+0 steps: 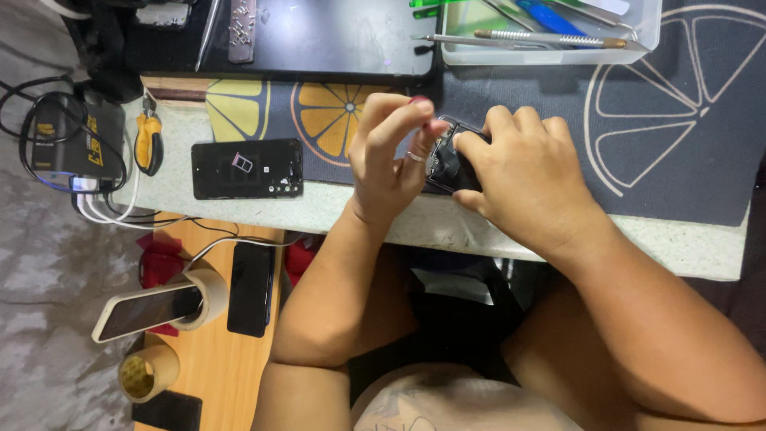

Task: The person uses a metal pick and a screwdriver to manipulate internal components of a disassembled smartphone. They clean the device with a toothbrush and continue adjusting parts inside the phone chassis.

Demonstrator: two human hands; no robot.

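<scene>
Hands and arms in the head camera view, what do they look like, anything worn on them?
Both arms are bare, with no sleeves, gloves or watch in view. The left hand wears a thin silver-coloured ring on one finger, and at least one of its nails is painted red or pink. The right hand shows no ring or other wear from this angle.

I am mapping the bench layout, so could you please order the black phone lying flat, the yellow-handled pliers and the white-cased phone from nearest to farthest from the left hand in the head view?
From the left hand:
1. Black phone lying flat, on the bench top just to that hand's left.
2. Yellow-handled pliers, further left, near the bench's end.
3. White-cased phone, on the lower wooden shelf, propped in a tape roll.
</scene>
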